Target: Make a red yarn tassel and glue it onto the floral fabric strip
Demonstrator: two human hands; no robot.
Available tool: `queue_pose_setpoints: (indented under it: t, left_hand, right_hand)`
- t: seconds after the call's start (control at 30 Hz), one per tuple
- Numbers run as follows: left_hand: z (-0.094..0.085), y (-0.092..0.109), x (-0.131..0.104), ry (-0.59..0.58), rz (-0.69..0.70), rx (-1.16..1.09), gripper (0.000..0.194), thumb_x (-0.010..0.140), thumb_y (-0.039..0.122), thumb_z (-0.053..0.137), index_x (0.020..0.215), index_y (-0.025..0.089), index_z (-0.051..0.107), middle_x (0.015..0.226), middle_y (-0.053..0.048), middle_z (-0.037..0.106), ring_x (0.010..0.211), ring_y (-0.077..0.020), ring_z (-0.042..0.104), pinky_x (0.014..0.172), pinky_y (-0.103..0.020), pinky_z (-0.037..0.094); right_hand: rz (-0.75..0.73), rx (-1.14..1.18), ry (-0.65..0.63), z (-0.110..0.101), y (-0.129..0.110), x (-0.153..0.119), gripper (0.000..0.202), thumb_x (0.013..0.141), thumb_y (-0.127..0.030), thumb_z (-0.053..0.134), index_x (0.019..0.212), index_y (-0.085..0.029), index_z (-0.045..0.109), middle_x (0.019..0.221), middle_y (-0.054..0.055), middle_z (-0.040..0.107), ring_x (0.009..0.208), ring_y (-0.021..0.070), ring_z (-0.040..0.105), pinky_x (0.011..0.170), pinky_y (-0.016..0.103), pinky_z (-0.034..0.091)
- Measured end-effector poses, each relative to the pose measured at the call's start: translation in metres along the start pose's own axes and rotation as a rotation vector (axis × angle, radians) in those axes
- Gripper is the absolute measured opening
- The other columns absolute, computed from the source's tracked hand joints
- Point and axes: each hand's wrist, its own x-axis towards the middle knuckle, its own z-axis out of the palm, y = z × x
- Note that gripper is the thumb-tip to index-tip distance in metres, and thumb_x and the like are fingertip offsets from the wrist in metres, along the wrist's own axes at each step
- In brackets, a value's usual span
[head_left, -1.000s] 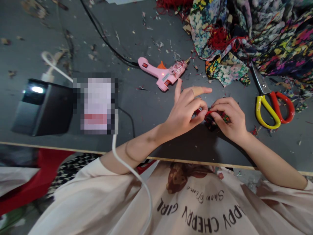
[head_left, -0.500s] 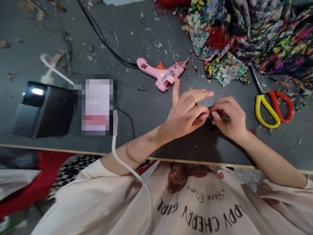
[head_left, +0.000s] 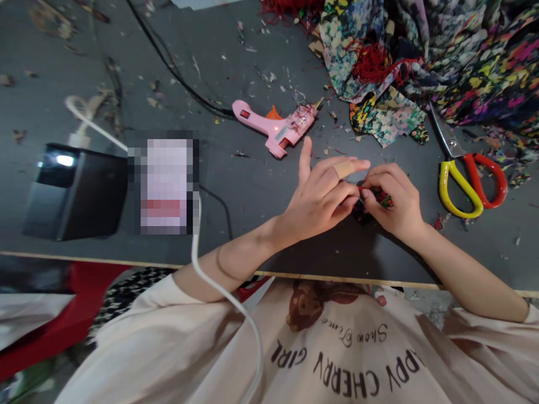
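My right hand (head_left: 393,201) is closed on a small piece of floral fabric (head_left: 382,197) with dark, red and green in it. Beside it, my left hand (head_left: 324,193) has a beige band round one finger; its thumb side reaches up and its lower fingers pinch at a bit of red cord (head_left: 361,191) on the fabric piece. The fingertips of both hands nearly meet there. Just above my left hand lies a pink glue gun (head_left: 278,128) with a lit light, its nozzle pointing right.
Scissors (head_left: 458,168) with yellow and red handles lie to the right. Floral cloth (head_left: 475,67) with red threads fills the back right. A black box (head_left: 84,191), a blurred-out phone (head_left: 168,185) and a white cable (head_left: 223,292) are at left. Scraps litter the grey table (head_left: 261,247).
My hands stay together at the fabric piece, with only slight finger movement. The whole view has shifted a little.
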Motion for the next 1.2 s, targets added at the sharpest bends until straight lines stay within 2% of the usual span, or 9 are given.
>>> queue_pose_setpoints:
  t: [0.37,0.6,0.77,0.9,1.03,1.2]
  left_hand:
    - [0.0004,0.0006,0.0007,-0.018,0.006,0.088,0.014,0.091,0.024,0.048,0.080,0.024,0.057,0.124,-0.001,0.066,0.117,-0.0200,0.060,0.123,-0.060,0.020]
    - [-0.0002,0.0003,0.0005,-0.025,0.003,-0.005,0.012,0.091,0.020,0.049,0.082,0.024,0.056,0.127,-0.002,0.064,0.120,-0.0215,0.058,0.124,-0.061,0.013]
    - [-0.0005,0.0009,0.0009,0.005,0.029,0.012,0.011,0.091,0.020,0.049,0.083,0.024,0.055,0.125,-0.002,0.065,0.119,-0.0212,0.059,0.123,-0.061,0.016]
    - [-0.0012,0.0016,0.0013,-0.034,0.002,0.022,0.012,0.092,0.021,0.048,0.082,0.023,0.055,0.126,-0.003,0.065,0.119,-0.0216,0.059,0.122,-0.063,0.019]
    - [-0.0013,0.0019,0.0019,0.003,0.031,0.045,0.011,0.092,0.020,0.050,0.082,0.023,0.053,0.124,-0.003,0.066,0.116,-0.0211,0.060,0.120,-0.063,0.024]
    - [-0.0017,0.0026,0.0028,0.025,0.037,0.027,0.009,0.091,0.018,0.052,0.083,0.022,0.052,0.122,-0.004,0.067,0.116,-0.0211,0.061,0.119,-0.062,0.024]
  right_hand:
    - [0.021,0.000,0.010,0.0025,0.0016,-0.0013,0.011,0.085,-0.011,0.053,0.084,-0.022,0.056,0.084,0.003,0.062,0.079,0.0166,0.061,0.070,0.031,0.051]
    - [0.011,-0.009,0.003,0.0012,0.0015,-0.0005,0.012,0.085,-0.010,0.054,0.083,-0.022,0.054,0.083,0.003,0.061,0.078,0.0154,0.062,0.068,0.029,0.052]
    - [0.007,-0.006,0.002,0.0007,0.0009,-0.0004,0.011,0.084,-0.010,0.054,0.083,-0.021,0.054,0.083,0.004,0.061,0.078,0.0151,0.061,0.068,0.029,0.051]
    - [0.011,-0.015,0.006,0.0008,0.0011,-0.0005,0.011,0.085,-0.012,0.054,0.083,-0.022,0.054,0.083,0.003,0.062,0.079,0.0158,0.061,0.067,0.030,0.051]
    - [0.007,-0.004,0.009,0.0007,0.0015,-0.0007,0.011,0.085,-0.011,0.055,0.084,-0.022,0.055,0.084,0.003,0.062,0.079,0.0158,0.061,0.068,0.030,0.050]
    - [0.025,-0.001,0.007,-0.0004,0.0007,-0.0005,0.012,0.084,-0.010,0.056,0.084,-0.022,0.056,0.084,0.003,0.063,0.080,0.0159,0.062,0.070,0.030,0.051]
